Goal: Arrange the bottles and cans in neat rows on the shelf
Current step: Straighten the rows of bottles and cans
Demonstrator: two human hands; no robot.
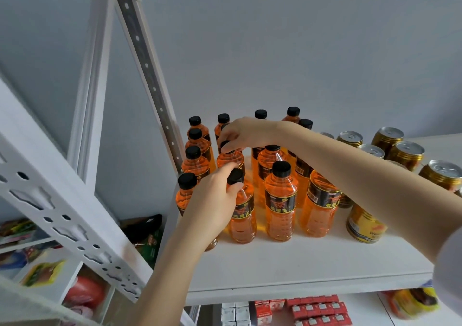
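Note:
Several orange drink bottles with black caps and dark labels stand in rough rows on the white shelf [287, 263]. My left hand [215, 200] grips the neck of a front bottle [241, 215] in the second column. My right hand [240, 134] reaches across from the right and pinches the cap of the bottle behind it [230, 159]. Another front bottle [281, 205] stands free to the right. Several gold cans [406, 154] stand at the right of the shelf, partly hidden by my right forearm; one gold can [365, 225] sits near the front.
A white perforated upright post [150, 75] rises left of the bottles. A second white rack [50, 188] stands at the left with packaged goods on its shelves. Below the shelf are red cartons [317, 309] and white boxes [235, 313]. A grey wall lies behind.

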